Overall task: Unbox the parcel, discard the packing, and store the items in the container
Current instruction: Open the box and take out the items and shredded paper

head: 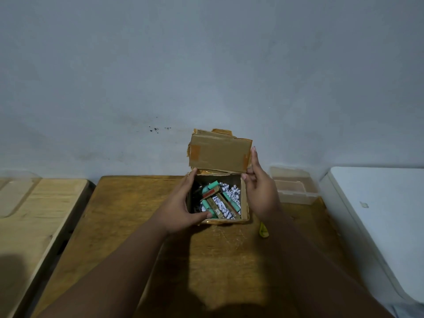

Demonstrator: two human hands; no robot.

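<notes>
A small cardboard parcel (244, 203) stands open in the middle of the brown wooden table (114, 214). Its lid flap (219, 153) is raised upright at the far side. Inside lie several green-and-brown tube items (212, 193) on shredded white paper packing (234, 191). My left hand (181, 203) grips the parcel's left wall, thumb at the near corner. My right hand (258, 184) rests against the right wall, fingers touching the flap's right edge. A clear plastic container (292, 187) sits on the table to the right of the parcel.
A yellow-green scrap (263, 230) lies on the table near my right forearm. A lighter wooden table (34, 214) stands to the left with a clear lid on it. A white appliance top (378, 203) is at the right. A grey wall rises behind.
</notes>
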